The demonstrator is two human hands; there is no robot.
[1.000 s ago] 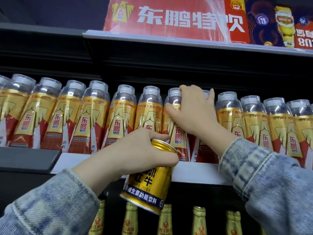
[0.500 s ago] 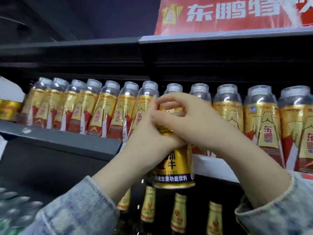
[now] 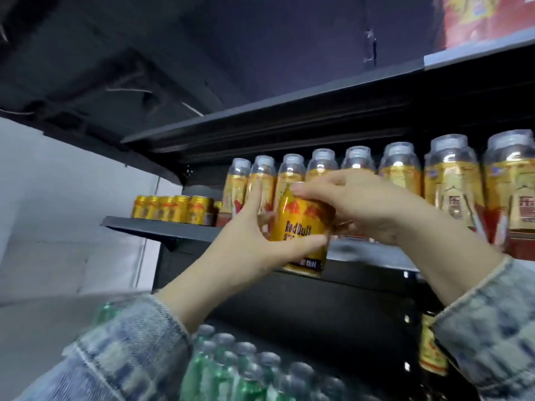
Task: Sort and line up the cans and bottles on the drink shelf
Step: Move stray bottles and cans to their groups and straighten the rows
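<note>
A gold Red Bull can (image 3: 301, 227) is held upright in front of the shelf edge (image 3: 162, 228). My left hand (image 3: 249, 241) grips its side and lower part. My right hand (image 3: 356, 204) wraps over its top and right side. Behind the hands stands a row of gold-and-red bottles with clear caps (image 3: 451, 186) along the shelf. At the shelf's left end sits a group of several gold cans (image 3: 173, 208) of the same kind.
A darker shelf (image 3: 260, 125) hangs above the bottles, with red packaging (image 3: 489, 18) on top. Below are green bottles with clear caps (image 3: 240, 369) and a gold-labelled bottle (image 3: 431, 348) on the lower right. A white wall (image 3: 66, 215) lies left.
The view has swung left and the gold cans at the shelf's left end have come into sight. My right hand left the bottles and joined my left hand on the can.
</note>
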